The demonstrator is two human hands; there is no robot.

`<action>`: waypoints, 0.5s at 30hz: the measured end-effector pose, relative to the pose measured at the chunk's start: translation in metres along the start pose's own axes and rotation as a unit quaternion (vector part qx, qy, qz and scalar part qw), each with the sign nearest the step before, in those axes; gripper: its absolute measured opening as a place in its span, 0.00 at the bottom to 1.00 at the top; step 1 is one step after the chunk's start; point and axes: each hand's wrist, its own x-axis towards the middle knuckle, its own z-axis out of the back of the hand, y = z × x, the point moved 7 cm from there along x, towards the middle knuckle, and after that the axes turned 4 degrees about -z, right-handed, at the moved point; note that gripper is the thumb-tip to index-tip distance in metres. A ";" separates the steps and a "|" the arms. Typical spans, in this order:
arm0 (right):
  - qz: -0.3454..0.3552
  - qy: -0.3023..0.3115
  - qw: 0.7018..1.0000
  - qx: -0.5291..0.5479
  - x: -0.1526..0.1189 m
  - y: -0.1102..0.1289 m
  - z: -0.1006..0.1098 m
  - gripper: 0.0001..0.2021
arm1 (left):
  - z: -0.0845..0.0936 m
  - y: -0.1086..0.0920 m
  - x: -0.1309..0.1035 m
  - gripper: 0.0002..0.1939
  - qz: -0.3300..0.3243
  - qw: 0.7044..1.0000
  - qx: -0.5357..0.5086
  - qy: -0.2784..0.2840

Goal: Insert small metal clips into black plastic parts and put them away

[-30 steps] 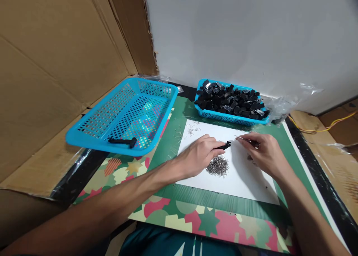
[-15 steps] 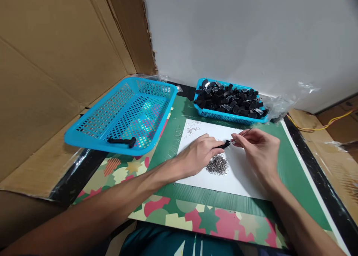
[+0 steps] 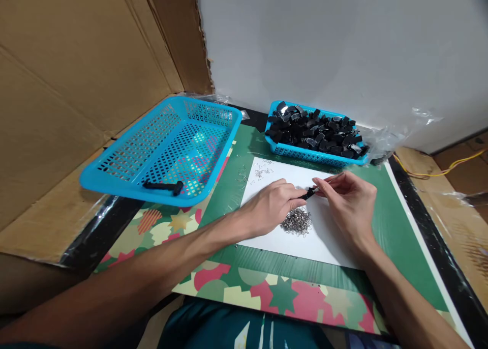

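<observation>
My left hand point(image 3: 276, 206) is closed around a small black plastic piece point(image 3: 309, 193) above the white sheet point(image 3: 331, 239). From the right, my right hand point(image 3: 345, 199) pinches at the end of that piece; whatever lies between its fingertips is too small to make out. Just below my left fingers sits a heap of small bent metal wire clips point(image 3: 296, 221). More thin wire clips point(image 3: 261, 171) lie scattered at the sheet's far left corner. A single black part point(image 3: 163, 186) rests in the large blue basket point(image 3: 114, 182).
A smaller blue basket point(image 3: 305, 154) at the back is piled with black plastic pieces point(image 3: 320, 130). Clear plastic bags point(image 3: 392, 138) lie to its right. Cardboard point(image 3: 76, 59) stands at the left, a pale wall point(image 3: 324, 44) behind. Yellow and red wires point(image 3: 453, 167) run at the right.
My right fingertips have come closer against the end of the black piece. My left hand keeps its grip. The whole view has shifted slightly.
</observation>
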 end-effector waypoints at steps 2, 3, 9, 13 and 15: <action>0.008 0.001 1.000 -0.016 0.000 0.002 0.001 0.14 | -0.001 0.002 0.001 0.15 0.004 1.000 -0.008 -0.004; 0.010 0.001 1.000 -0.020 0.001 0.002 0.001 0.14 | -0.001 0.003 0.001 0.16 0.004 1.000 -0.013 -0.007; -0.008 0.008 1.000 -0.015 0.003 -0.004 0.001 0.15 | -0.004 0.004 0.001 0.16 -0.009 1.000 -0.017 -0.006; -0.015 0.007 1.000 -0.016 0.002 -0.004 -0.001 0.16 | -0.004 0.007 0.001 0.18 -0.001 1.000 -0.028 -0.011; 0.001 0.009 0.999 -0.039 0.000 0.001 -0.003 0.16 | -0.003 0.007 0.001 0.17 0.004 1.000 -0.026 -0.010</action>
